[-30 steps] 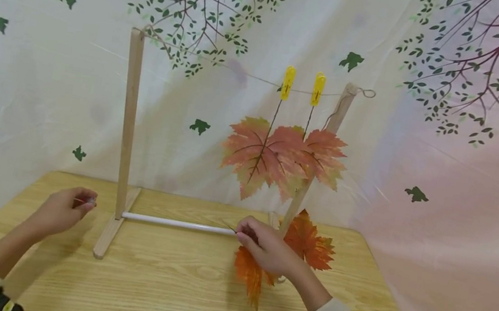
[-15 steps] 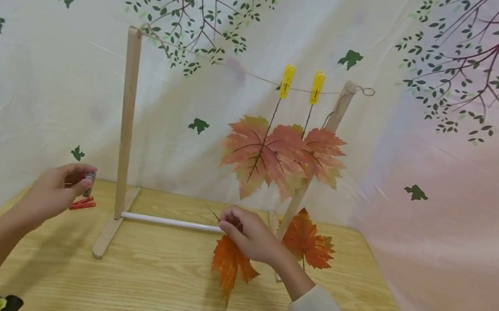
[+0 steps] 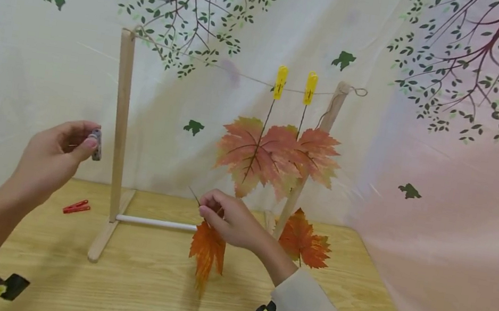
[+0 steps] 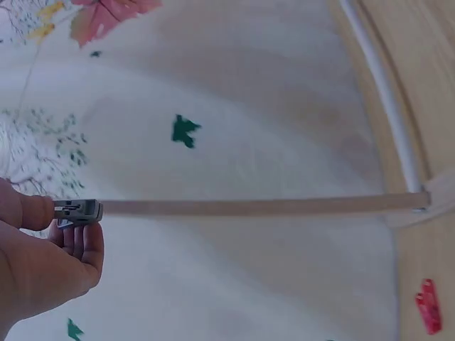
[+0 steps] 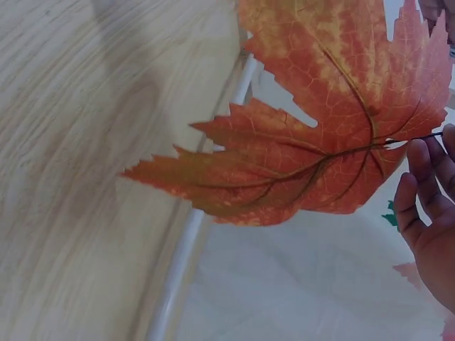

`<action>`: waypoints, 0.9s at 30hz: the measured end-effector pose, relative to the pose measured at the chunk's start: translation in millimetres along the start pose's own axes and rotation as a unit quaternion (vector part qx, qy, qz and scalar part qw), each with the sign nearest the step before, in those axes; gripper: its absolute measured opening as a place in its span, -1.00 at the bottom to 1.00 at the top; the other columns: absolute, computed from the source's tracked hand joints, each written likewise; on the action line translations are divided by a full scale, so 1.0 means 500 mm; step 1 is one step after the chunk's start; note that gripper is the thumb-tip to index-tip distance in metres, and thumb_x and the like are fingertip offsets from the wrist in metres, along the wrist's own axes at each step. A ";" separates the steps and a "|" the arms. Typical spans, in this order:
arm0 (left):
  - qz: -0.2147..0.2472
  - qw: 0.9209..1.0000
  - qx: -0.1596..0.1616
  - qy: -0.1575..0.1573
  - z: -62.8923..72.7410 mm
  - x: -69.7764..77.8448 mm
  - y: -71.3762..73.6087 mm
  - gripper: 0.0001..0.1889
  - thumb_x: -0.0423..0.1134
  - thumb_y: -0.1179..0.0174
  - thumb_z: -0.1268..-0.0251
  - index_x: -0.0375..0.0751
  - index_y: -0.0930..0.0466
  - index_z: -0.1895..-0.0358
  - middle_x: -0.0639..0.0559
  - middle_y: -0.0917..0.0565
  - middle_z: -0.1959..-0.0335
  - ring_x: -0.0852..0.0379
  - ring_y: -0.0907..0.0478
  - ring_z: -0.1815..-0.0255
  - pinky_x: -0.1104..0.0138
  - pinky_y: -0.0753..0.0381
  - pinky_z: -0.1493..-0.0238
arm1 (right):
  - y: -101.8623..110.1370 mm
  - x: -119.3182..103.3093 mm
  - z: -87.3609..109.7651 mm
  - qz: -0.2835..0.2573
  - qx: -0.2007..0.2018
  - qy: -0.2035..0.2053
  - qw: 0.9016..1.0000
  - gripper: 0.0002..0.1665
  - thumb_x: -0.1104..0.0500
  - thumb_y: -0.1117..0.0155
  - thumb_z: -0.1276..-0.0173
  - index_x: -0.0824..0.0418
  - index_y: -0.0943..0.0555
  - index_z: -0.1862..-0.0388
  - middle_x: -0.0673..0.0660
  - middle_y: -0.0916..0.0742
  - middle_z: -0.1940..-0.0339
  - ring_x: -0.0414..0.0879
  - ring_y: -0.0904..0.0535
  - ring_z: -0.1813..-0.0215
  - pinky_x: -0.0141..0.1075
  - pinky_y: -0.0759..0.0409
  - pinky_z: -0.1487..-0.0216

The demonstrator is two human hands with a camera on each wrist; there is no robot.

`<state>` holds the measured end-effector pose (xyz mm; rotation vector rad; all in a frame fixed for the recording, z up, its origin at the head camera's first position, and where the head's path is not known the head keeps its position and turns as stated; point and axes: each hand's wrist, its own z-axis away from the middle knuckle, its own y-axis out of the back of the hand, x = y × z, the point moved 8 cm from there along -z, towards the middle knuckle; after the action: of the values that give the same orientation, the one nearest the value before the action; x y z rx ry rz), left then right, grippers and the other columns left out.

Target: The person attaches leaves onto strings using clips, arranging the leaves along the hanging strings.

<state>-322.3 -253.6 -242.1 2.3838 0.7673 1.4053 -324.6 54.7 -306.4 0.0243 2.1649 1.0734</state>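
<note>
My left hand [image 3: 48, 157] pinches a grey clothespin [image 3: 96, 144] between thumb and fingers, just left of the wooden rack's left post [image 3: 119, 125]. In the left wrist view the grey clothespin [image 4: 79, 211] appears in front of that post. My right hand [image 3: 237, 221] pinches the thin stem of an orange maple leaf [image 3: 207, 251], which hangs below the fingers in front of the white crossbar [image 3: 157, 223]. Seen from the right wrist, the leaf [image 5: 306, 156] spreads wide, its stem between the fingertips. A string [image 3: 237, 73] runs between the two posts.
Two yellow clothespins [image 3: 280, 82] on the string hold reddish leaves [image 3: 255, 151] near the right post [image 3: 334, 109]. Another orange leaf [image 3: 303, 241] lies by the right post's foot. A red clothespin [image 3: 76, 206] lies on the table [image 3: 137, 289], left of the rack.
My left hand has risen from the table with the grey clothespin, uncovering the red one. My right hand has moved left and slightly up, carrying the orange leaf away from the right post.
</note>
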 end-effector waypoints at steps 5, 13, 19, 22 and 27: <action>0.011 1.000 -0.015 -0.016 -0.023 0.063 -0.020 -0.61 -0.16 -0.09 -0.61 -0.35 -0.51 -0.30 -0.02 -0.64 0.06 0.42 -0.55 0.16 0.64 -0.51 0.22 | 0.009 -0.020 -0.024 0.009 0.010 0.013 1.000 -0.89 0.24 -0.13 -0.62 0.28 -0.56 0.05 0.04 -0.66 0.31 -0.23 -0.53 0.30 -0.34 -0.63 0.19; 0.019 0.997 -0.046 -0.050 -0.053 0.131 -0.048 -0.61 -0.22 -0.08 -0.61 -0.31 -0.47 -0.35 -0.19 -0.62 -0.01 0.37 -0.59 0.16 0.67 -0.53 0.13 | 0.032 -0.048 -0.060 0.010 0.003 -0.001 1.000 -0.88 0.21 -0.16 -0.61 0.25 -0.59 0.05 0.01 -0.69 0.29 -0.22 -0.58 0.29 -0.32 -0.64 0.19; 0.026 0.997 -0.046 -0.060 -0.082 0.176 -0.064 -0.66 -0.25 -0.08 -0.61 -0.31 -0.50 -0.29 -0.22 -0.63 0.00 0.26 -0.57 0.16 0.62 -0.52 0.18 | 0.058 -0.051 -0.078 -0.029 0.006 -0.032 0.999 -0.84 0.21 -0.12 -0.62 0.27 -0.60 0.04 0.05 -0.69 0.27 -0.12 -0.56 0.33 -0.35 -0.56 0.30; 0.028 0.996 -0.048 -0.076 -0.097 0.201 -0.078 -0.68 -0.29 -0.08 -0.60 -0.34 -0.50 -0.28 -0.24 -0.62 0.01 0.16 -0.57 0.13 0.61 -0.52 0.17 | 0.072 -0.053 -0.087 -0.035 0.019 -0.033 0.999 -0.85 0.23 -0.13 -0.61 0.28 -0.62 0.07 0.07 -0.71 0.29 -0.12 -0.58 0.35 -0.35 -0.56 0.33; 0.029 0.994 -0.044 -0.099 -0.118 0.237 -0.091 -0.69 -0.32 -0.06 -0.60 -0.35 -0.50 -0.27 -0.22 -0.62 0.00 0.06 -0.56 0.06 0.60 -0.52 0.13 | 0.095 -0.060 -0.101 -0.036 0.047 -0.048 0.997 -0.80 0.21 -0.16 -0.59 0.33 -0.63 0.05 0.09 -0.73 0.27 -0.12 -0.61 0.32 -0.33 -0.60 0.31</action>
<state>-341.0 -151.2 -148.7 2.4485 0.5766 1.1734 -345.9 41.6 -235.0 0.0390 2.1125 0.9099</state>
